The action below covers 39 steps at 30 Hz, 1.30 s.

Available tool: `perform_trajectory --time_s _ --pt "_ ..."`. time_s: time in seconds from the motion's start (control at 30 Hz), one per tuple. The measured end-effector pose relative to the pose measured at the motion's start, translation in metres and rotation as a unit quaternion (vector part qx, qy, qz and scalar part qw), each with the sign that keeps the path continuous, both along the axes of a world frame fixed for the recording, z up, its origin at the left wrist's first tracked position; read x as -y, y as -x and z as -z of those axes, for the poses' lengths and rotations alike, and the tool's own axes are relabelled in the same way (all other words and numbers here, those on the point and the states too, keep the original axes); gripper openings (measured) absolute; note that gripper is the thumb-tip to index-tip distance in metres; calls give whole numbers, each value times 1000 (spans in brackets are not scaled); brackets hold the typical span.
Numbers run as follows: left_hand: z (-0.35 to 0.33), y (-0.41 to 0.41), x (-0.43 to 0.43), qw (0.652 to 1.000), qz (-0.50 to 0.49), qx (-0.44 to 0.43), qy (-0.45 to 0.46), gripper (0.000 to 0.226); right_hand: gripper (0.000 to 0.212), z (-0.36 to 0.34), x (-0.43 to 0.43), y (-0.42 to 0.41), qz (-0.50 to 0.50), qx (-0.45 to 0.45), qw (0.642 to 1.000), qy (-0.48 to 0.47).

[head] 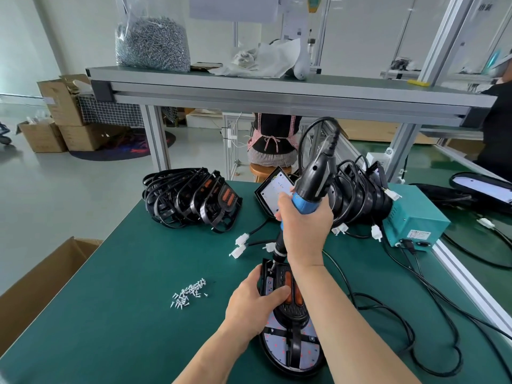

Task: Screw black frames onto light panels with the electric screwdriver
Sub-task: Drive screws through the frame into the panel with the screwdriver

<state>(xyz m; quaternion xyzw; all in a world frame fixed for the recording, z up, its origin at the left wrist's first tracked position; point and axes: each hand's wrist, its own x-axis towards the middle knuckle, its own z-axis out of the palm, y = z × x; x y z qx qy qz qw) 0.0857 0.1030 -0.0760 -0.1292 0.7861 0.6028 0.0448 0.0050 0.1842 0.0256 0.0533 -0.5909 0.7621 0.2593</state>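
A light panel (288,351) with a black frame (270,273) on top lies on the green table (124,314) near the front. My left hand (253,302) grips its left edge, fingers curled over the frame beside two orange inserts (288,286). My right hand (303,230) grips the blue and black electric screwdriver (313,178), held nearly upright. Its bit (273,263) touches the frame's far left corner. A small heap of loose silver screws (189,292) lies left of the panel.
A pile of black frames (191,199) sits at back left, and stacked light panels (357,195) at back right. A teal power box (414,220) and black cables (415,314) occupy the right side. A cardboard box (33,286) stands left. A shelf (277,90) holds a screw bag (152,42).
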Motion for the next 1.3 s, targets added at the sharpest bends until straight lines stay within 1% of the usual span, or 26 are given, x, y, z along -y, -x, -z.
perform_trajectory --time_s 0.03,0.07,0.1,0.2,0.27,0.3,0.4,0.63,0.77,0.87,1.2,1.3 --pt "0 0 1 1000 -3 0 4 73 16 1 1 -1 26 6 1000 1" --pt "1 0 1 1000 -2 -1 3 66 17 1 0 -1 30 11 999 1" --pt "-1 -1 1 1000 3 2 -2 60 16 1 -2 0 8 9 1000 1" --pt "1 1 -1 1000 8 1 -28 71 13 -2 -9 4 -134 -9 991 -26" --pt "2 1 -1 1000 6 0 -29 66 15 -4 -9 6 -166 -9 985 -40" --pt "2 1 -1 1000 7 1 -29 63 16 -3 -8 6 -163 -8 986 -38" --pt "1 0 -1 1000 5 0 -28 65 15 -3 -4 6 -147 -10 989 -35" --pt "0 1 -1 999 -5 -3 -49 85 13 -3 -7 9 -134 -13 991 -27" --pt "3 3 -1 997 4 -5 -72 88 11 -1 -8 10 -141 -25 989 -26" --pt "5 4 -2 997 0 -5 -76 91 13 0 -8 12 -151 -37 987 -42" --pt "4 3 -2 998 -6 -1 -62 91 11 6 -8 11 -190 -49 979 -57" --pt "1 1 -3 999 3 3 -50 80 10 7 -9 10 -201 -31 977 -67"
